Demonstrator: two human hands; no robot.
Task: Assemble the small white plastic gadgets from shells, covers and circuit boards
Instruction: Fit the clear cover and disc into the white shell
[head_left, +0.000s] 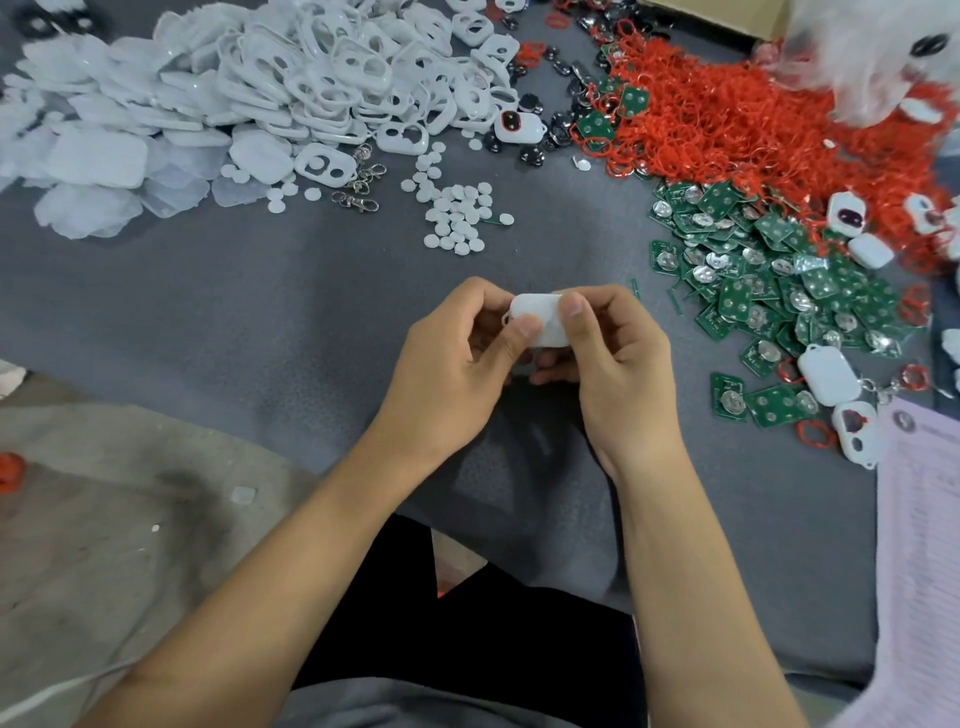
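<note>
Both hands meet at the middle of the grey cloth around one small white plastic gadget (537, 318). My left hand (457, 364) pinches its left side, thumb on top. My right hand (610, 358) grips its right side, thumb pressed on the top face, fingers curled underneath. A heap of white shells with two holes (332, 78) lies at the back left beside plain white covers (98, 156). Green circuit boards (769, 275) are piled at the right.
Red rubber rings (737, 119) form a big heap at the back right. Small white discs (457, 218) and metal clasps (358, 192) lie behind my hands. Finished white gadgets (828, 374) sit at the right near a pink paper sheet (919, 545).
</note>
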